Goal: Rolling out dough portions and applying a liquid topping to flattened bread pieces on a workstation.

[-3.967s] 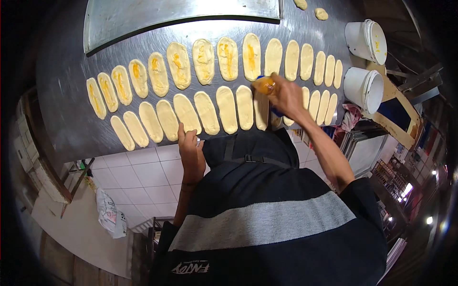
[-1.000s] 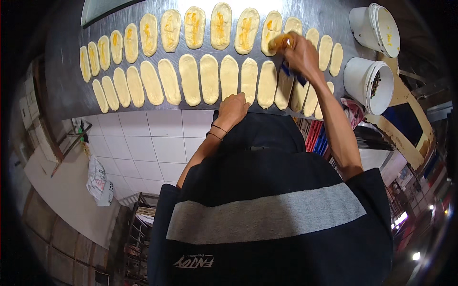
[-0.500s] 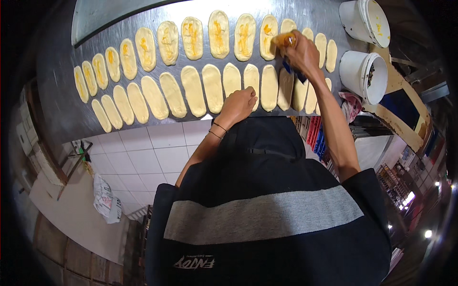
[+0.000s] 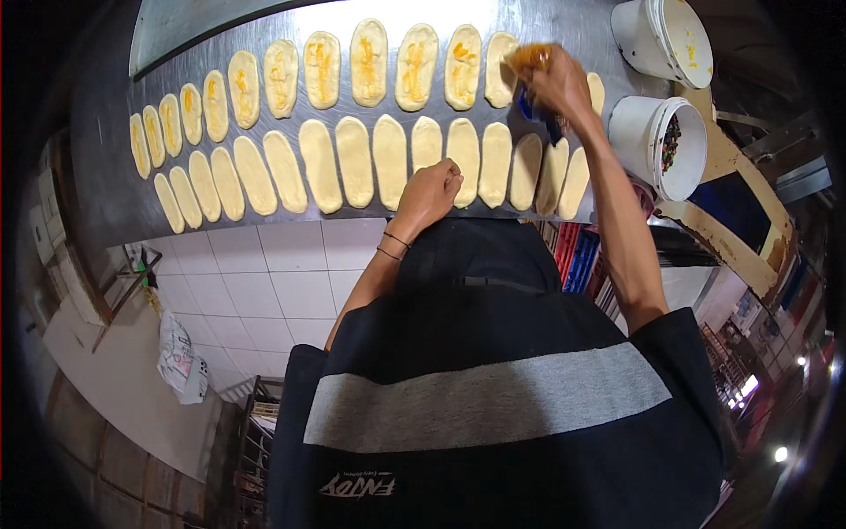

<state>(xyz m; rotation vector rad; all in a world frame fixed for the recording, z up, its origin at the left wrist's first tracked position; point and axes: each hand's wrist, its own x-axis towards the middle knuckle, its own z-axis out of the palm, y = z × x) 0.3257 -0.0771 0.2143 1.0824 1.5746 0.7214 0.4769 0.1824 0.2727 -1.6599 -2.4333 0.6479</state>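
Note:
Two rows of flat oval dough pieces lie on a metal table (image 4: 264,123). Orange streaks mark the far-row pieces from the left up to one dough piece (image 4: 461,70). Just right of it, a plain dough piece (image 4: 500,75) lies partly beside my right hand (image 4: 562,88), which is closed round a shiny orange-and-blue packet (image 4: 530,58). The packet's blue part hangs below my fingers; its exact kind is unclear. My left hand (image 4: 429,194) is closed, fingers curled in, at the table's near edge. It covers part of a plain near-row dough piece (image 4: 426,141).
Two white buckets stand at the table's right end: an upper bucket (image 4: 639,40) with orange smears, and a lower bucket (image 4: 639,141) with dark bits inside. A metal tray (image 4: 185,35) lies at the far left. White tiles (image 4: 264,273) show below the near edge.
My view has shifted rightward, so the dough rows sit further left in it. My right hand, still holding the packet, has passed from the last streaked piece to the plain one beside it.

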